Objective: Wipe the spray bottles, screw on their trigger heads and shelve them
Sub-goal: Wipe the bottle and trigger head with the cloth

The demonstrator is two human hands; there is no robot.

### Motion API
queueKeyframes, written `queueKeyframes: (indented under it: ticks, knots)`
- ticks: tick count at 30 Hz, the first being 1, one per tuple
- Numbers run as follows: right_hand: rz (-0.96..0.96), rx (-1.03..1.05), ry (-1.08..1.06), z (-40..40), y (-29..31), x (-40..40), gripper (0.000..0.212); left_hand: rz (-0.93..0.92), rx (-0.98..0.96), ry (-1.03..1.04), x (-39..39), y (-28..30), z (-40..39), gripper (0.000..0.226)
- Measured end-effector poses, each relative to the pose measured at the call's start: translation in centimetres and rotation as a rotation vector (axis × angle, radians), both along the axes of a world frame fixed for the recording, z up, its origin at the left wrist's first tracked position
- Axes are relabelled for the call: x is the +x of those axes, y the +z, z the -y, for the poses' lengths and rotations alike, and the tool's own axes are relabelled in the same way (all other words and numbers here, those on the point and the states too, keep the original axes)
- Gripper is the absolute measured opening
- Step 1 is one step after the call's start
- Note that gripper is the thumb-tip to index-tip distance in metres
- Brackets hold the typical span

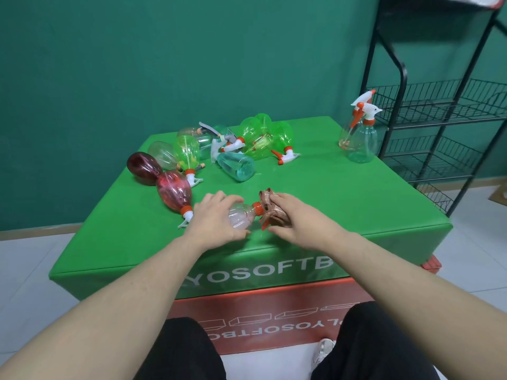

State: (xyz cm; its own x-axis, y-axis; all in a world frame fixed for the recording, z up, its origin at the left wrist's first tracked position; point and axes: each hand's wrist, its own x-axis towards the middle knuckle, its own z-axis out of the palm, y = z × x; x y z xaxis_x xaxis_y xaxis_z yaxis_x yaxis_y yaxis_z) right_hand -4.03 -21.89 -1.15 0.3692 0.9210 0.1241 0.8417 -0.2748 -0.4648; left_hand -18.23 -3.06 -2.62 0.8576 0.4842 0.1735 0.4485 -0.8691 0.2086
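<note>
A pale pink spray bottle [241, 218] with an orange collar lies on its side near the front of the green soft block [329, 193]. My left hand [215, 216] grips its body. My right hand [288, 218] holds a brown cloth [270, 208] bunched over the bottle's trigger head, which is mostly hidden. Further back lies a heap of bottles: two dark red ones [174, 192], several green ones [263, 135] and a teal one [237, 165]. Two clear bottles with trigger heads [362, 138] stand upright at the block's far right corner.
A black wire shelf rack [439, 111] stands to the right of the block, its baskets bare. The green block sits on a red block [260, 311]. Green wall behind, white tiled floor around. My knees are at the frame's bottom.
</note>
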Motion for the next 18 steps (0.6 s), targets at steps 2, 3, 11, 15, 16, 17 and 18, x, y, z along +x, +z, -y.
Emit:
queueKeyframes:
  ticks: [2,3,11,15,16,17,18]
  knots:
    - [0.038,-0.026,0.021,0.3,0.2,0.4,0.070,-0.004,-0.027,-0.014,-0.1,0.3,0.1,0.084]
    - [0.042,-0.035,0.021,0.5,0.3,0.5,0.070,-0.008,-0.039,-0.020,-0.2,0.5,0.2,0.084]
    - [-0.146,0.172,-0.012,1.4,0.8,0.5,0.064,0.047,-0.153,-0.005,-1.0,1.0,0.0,0.086]
    - [-0.265,0.300,-0.158,1.0,0.9,0.6,0.037,0.197,-0.307,0.021,-1.2,1.0,-0.2,0.073]
    - [-0.290,0.324,-0.202,0.8,0.8,0.6,0.032,0.231,-0.373,0.026,-1.2,1.1,-0.1,0.069]
    - [-0.315,0.346,-0.246,0.5,0.7,0.6,0.029,0.259,-0.450,0.031,-1.0,1.2,0.0,0.067]
    - [-0.343,0.364,-0.286,0.1,0.6,0.6,0.026,0.285,-0.522,0.034,-0.9,1.2,0.1,0.067]
